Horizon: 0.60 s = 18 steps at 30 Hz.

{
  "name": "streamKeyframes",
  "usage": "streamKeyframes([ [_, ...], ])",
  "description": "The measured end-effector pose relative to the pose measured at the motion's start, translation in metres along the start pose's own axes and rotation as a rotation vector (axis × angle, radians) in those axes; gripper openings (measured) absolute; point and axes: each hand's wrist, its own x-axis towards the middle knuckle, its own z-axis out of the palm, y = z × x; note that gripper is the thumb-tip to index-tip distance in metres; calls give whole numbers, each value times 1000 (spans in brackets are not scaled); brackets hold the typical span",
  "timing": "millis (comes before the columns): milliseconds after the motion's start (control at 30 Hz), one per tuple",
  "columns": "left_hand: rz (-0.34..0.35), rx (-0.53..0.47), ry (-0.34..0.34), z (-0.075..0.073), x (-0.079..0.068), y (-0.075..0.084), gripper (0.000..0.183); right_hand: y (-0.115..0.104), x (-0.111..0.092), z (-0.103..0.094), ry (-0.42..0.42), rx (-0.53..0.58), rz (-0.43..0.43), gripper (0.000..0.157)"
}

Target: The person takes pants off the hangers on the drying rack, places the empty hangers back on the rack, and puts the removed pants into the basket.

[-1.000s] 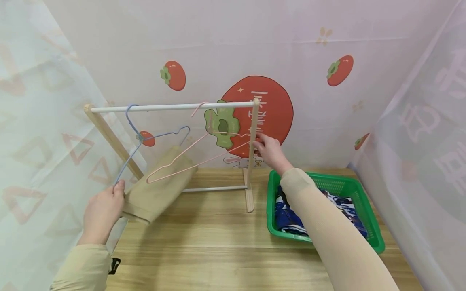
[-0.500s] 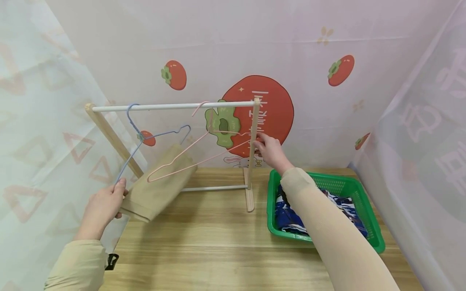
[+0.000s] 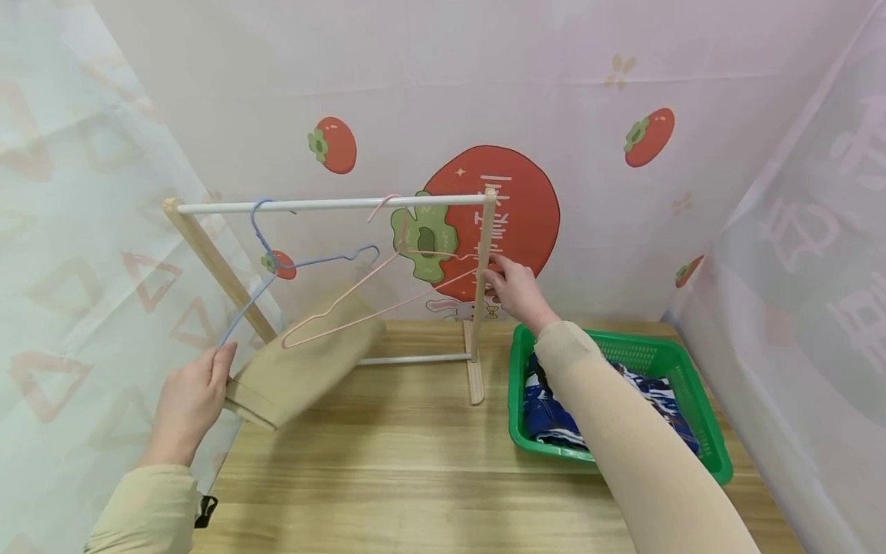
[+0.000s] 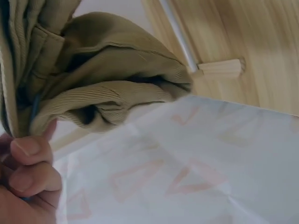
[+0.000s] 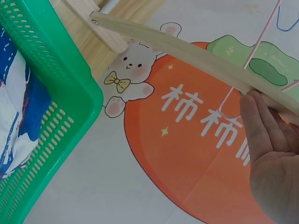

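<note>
In the head view, a blue clothes hanger [image 3: 258,304] hooks over the rack's white rail. Folded khaki pants [image 3: 304,365] hang tilted at its lower part; the left wrist view shows their gathered cloth [image 4: 112,70] close up. My left hand [image 3: 190,396] pinches the pants' left edge together with the hanger's left end. With its fingers behind and thumb in front, my right hand [image 3: 517,291] holds the right wooden post [image 3: 482,269] of the clothes rack. In the right wrist view its fingers [image 5: 261,121] meet the post; the thumb is hidden there.
A pink hanger [image 3: 346,296] hangs on the rail [image 3: 332,204], in front of the pants. To the right, a green basket [image 3: 515,385] holds blue and white patterned clothes [image 3: 554,415]. The rack stands on a wooden table [image 3: 388,477] between printed cloth walls.
The blue hanger's hook has shifted a little right along the rail, and the pants' far end has swung right and slightly lower. My right hand stays on the post.
</note>
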Motion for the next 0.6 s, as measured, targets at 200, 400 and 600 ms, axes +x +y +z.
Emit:
streamKeyframes([
  [200,112,-15,122,3,-2,-2,44,0,-1,1,4,-13,1,45],
  [400,132,-19,163,-2,-1,-2,45,0,-1,1,13,-21,-3,44],
  [600,125,-34,197,-6,1,-5,46,0,-2,-1,8,-23,-6,45],
])
